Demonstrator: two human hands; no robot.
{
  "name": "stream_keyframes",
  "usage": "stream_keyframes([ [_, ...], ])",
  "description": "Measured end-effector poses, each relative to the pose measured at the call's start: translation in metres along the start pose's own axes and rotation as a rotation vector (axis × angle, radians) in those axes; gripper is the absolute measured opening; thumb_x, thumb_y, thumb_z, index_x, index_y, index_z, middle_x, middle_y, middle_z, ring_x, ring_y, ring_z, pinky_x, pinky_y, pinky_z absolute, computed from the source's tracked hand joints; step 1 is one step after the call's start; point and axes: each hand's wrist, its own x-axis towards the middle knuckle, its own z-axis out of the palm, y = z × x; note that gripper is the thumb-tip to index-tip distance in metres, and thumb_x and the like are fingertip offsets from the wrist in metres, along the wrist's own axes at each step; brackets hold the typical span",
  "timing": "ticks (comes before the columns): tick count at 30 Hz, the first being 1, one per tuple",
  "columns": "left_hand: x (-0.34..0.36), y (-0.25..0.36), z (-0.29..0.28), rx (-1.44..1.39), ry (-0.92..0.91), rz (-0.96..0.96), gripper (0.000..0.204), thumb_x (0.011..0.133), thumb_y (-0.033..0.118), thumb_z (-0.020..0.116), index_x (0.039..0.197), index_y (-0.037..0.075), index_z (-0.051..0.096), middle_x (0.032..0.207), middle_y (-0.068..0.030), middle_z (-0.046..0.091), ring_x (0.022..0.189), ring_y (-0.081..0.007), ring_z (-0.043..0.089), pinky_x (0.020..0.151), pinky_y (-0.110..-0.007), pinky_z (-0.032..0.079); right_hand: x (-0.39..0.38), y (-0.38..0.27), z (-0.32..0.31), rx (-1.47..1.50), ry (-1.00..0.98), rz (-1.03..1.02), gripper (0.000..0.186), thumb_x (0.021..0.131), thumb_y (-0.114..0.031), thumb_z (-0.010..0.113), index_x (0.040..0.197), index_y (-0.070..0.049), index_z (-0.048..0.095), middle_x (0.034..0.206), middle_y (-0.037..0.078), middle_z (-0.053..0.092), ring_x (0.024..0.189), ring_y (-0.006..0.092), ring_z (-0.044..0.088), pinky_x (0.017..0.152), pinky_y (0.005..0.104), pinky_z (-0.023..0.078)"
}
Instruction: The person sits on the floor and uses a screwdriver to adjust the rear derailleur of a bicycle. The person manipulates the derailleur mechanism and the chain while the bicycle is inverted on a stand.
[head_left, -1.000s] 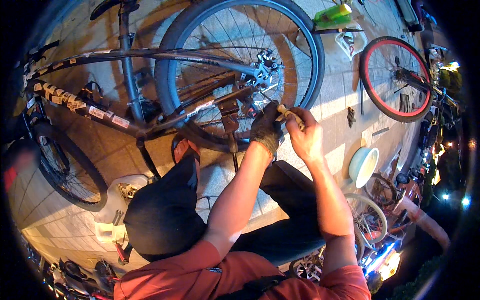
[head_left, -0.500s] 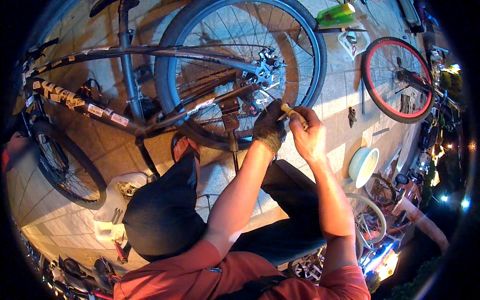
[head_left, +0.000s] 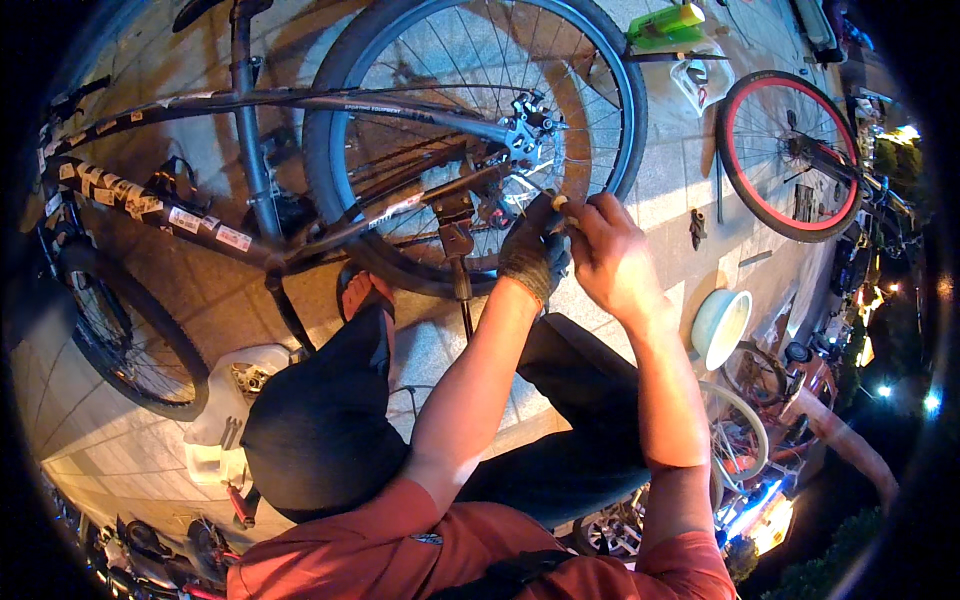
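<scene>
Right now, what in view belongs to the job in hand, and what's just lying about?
Looks in use:
- pale-handled tool, in the bare right hand
- bicycle's rear wheel, near the gloved left hand

Seems just lying about:
- green container
- clear plastic bag
- pale basin
- red-rimmed wheel

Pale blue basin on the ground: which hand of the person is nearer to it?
Right. The bare right hand is up and left of the basin in the picture; the gloved left hand is farther left.
</scene>
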Motion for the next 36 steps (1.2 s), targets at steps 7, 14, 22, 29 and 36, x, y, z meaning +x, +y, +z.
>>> stream_keyframes([
  [7,-0.002,-0.002,0.006,0.04,0.091,-0.028,0.039,0.093,0.041,0.074,0.118,0.012,0.071,0.107,-0.0026,0.07,0.09,-0.014,0.065,0.075,-0.026,0.051,0.008,0.007,0.002,0.057,-0.07,0.131,0.023,0.096,-0.014,0.064,0.115,-0.002,0.069,0.095,0.02,0.069,0.088,0.0405,0.069,0.078,0.045,0.054],
  [14,-0.004,0.002,0.006,0.228,0.057,-0.047,0.033,0.093,0.039,0.075,0.111,0.011,0.071,0.102,-0.0036,0.069,0.082,-0.0135,0.063,0.067,-0.027,0.051,0.019,0.021,0.02,0.496,-0.041,0.927,0.031,0.1,-0.029,0.063,0.112,-0.001,0.07,0.077,0.019,0.068,0.075,0.037,0.071,0.074,0.0399,0.054],
  [22,-0.004,0.014,0.023,0.321,0.133,-0.009,0.039,0.092,0.043,0.076,0.109,0.009,0.072,0.097,-0.0023,0.066,0.084,-0.0137,0.059,0.069,-0.032,0.047,0.01,-0.003,-0.006,-0.369,-0.136,-0.065,0.032,0.094,-0.025,0.064,0.118,-0.004,0.058,0.079,0.015,0.066,0.076,0.0428,0.068,0.072,0.0507,0.056],
  [29,0.0,0.017,0.01,1.119,-0.069,0.217,0.023,0.099,0.014,0.061,0.122,0.012,0.061,0.104,-0.0066,0.069,0.095,-0.0196,0.066,0.079,-0.033,0.051,0.039,-0.006,-0.011,0.558,-0.404,1.179,0.032,0.097,-0.037,0.066,0.09,-0.006,0.06,0.065,0.011,0.06,0.061,0.0318,0.065,0.058,0.0437,0.053],
  [36,-0.007,0.017,0.034,0.239,0.098,-0.043,0.036,0.101,0.039,0.063,0.115,0.006,0.068,0.107,-0.0078,0.07,0.093,-0.0209,0.066,0.084,-0.034,0.053,0.015,-0.018,-0.002,-0.504,-0.331,-0.052,0.03,0.101,-0.031,0.059,0.112,-0.003,0.056,0.093,0.02,0.068,0.088,0.0372,0.071,0.074,0.0452,0.057],
])
